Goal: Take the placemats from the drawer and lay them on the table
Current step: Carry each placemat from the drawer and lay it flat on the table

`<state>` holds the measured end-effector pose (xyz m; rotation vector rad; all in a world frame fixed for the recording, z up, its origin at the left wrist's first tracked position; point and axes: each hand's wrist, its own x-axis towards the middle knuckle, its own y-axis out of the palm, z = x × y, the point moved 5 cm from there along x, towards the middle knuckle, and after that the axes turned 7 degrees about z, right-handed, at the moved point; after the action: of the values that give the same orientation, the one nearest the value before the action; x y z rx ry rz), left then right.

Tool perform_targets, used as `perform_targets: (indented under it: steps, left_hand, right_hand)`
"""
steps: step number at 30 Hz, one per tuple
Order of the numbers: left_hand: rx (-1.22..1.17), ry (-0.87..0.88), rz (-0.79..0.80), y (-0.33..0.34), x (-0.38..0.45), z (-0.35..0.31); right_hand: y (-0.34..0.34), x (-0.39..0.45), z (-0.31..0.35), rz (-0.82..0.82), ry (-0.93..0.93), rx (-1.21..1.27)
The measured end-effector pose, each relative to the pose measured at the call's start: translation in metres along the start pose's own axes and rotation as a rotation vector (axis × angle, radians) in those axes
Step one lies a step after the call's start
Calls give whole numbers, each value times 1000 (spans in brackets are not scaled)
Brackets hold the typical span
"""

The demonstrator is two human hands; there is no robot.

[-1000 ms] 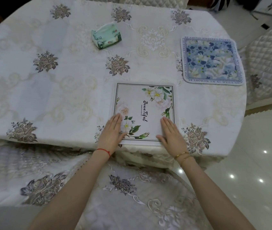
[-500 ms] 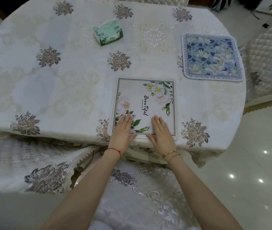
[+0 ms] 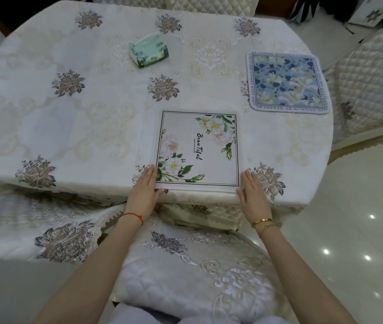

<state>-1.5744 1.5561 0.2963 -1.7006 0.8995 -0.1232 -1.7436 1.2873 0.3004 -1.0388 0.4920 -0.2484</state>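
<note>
Floor (image 3: 359,206): glossy white tiles, with spots of reflected light.
Chairs (image 3: 370,85): quilted cream covers.
Tabletop (image 3: 69,127): embroidered floral cloth.

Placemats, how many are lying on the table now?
2. The white flowered placemat lies at the near table edge, between the left hand and right hand. The blue flowered placemat lies farther back on the right. More could be outside the picture.

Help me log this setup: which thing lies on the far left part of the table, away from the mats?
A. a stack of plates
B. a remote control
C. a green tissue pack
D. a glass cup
C: a green tissue pack lies on the tablecloth, apart from the white flower mat and the blue flower mat.
</note>
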Motion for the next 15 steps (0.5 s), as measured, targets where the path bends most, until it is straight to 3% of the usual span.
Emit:
perform_targets:
  steps: [15]
  left_hand:
    - [-28,178,-225,-55,-90,-73]
  right_hand:
    - [-52,-101,7,-183,-85,23]
